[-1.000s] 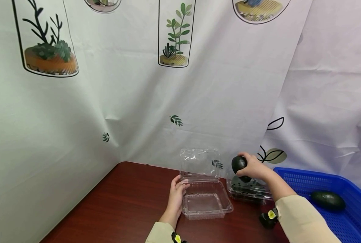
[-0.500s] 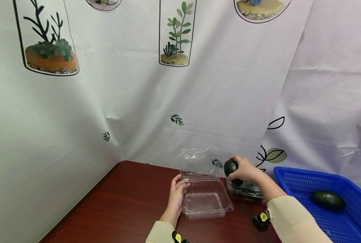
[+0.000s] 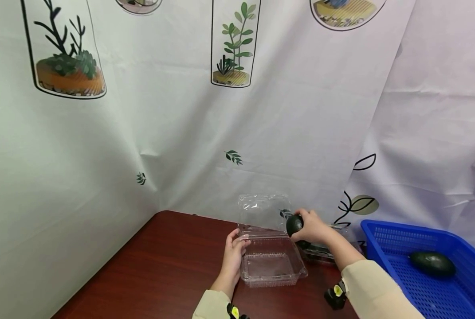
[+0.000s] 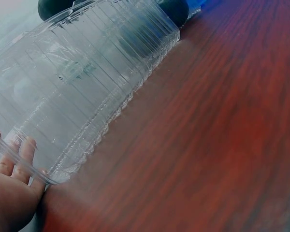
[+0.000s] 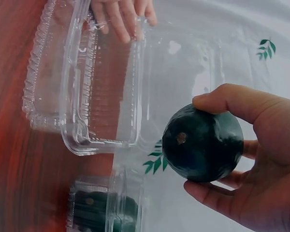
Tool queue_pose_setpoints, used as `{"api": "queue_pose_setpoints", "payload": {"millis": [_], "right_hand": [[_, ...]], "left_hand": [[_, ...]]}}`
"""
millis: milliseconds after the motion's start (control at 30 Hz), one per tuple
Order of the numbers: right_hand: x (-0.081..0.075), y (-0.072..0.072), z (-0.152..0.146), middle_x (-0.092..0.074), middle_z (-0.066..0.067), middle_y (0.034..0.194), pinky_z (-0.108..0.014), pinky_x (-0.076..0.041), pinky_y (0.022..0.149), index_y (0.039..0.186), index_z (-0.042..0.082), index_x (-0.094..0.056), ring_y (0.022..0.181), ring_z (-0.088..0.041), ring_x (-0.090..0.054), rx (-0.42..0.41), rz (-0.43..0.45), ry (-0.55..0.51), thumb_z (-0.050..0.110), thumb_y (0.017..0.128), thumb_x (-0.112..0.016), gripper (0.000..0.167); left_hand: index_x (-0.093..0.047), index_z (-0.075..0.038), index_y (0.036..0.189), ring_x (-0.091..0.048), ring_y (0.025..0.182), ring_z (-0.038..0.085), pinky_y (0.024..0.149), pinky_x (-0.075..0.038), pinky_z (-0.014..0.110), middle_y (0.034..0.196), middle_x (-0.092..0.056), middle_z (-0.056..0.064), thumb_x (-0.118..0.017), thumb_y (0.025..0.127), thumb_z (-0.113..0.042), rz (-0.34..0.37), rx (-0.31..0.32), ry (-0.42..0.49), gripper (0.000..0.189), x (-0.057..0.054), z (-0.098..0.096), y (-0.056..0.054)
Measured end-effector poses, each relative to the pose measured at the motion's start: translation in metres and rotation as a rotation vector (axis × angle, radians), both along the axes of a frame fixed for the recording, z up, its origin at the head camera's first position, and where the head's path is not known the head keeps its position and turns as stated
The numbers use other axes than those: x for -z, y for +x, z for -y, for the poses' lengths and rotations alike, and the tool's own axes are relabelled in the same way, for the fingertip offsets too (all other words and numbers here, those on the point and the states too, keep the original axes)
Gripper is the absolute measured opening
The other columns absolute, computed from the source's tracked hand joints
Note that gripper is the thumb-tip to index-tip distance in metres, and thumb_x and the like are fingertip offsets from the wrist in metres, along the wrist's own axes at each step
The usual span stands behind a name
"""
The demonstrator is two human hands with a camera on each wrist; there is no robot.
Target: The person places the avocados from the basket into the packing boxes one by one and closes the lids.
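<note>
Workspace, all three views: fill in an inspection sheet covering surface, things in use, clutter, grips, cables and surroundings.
Surface: table, dark red-brown wood grain.
Things in use: open clear container, nothing inside, hinged lid raised; held fruit, dark green; second clear container with dark green produce inside; blue basket with one dark green fruit.
Clutter: nothing seen.
Grips: left grip touches the open container's edge, fingers extended; right grip holds its fruit clear of the table.
Cables: nothing seen for certain.
Surroundings: pale cloth hangings printed with plants.
</note>
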State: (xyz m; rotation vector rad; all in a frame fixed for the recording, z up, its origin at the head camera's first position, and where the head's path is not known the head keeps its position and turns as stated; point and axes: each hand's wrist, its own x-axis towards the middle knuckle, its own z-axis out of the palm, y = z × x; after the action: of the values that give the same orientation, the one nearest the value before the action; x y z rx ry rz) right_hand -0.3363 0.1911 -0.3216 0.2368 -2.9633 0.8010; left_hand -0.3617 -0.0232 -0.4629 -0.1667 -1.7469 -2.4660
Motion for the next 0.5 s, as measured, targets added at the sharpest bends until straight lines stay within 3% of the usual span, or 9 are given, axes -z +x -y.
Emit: {"api": "queue_pose_setpoints", "payload": {"millis": [500], "right_hand": [[0.019, 0.003, 0.019, -0.042, -0.021, 0.107, -0.048, -0.044, 0.064, 0.124, 0.005, -0.047, 0.095, -0.038, -0.042, 0.025, 0.050, 0.073, 0.018, 0.064, -0.078, 0.068]], "left_hand": [[-0.031, 0.000, 0.134, -0.059, 0.100, 0.027, 0.084, -0.038, 0.038, 0.115, -0.056, 0.021, -0.039, 0.094, -0.001, -0.004, -0.005, -0.004, 0.041, 0.001, 0.000, -0.001]]}}
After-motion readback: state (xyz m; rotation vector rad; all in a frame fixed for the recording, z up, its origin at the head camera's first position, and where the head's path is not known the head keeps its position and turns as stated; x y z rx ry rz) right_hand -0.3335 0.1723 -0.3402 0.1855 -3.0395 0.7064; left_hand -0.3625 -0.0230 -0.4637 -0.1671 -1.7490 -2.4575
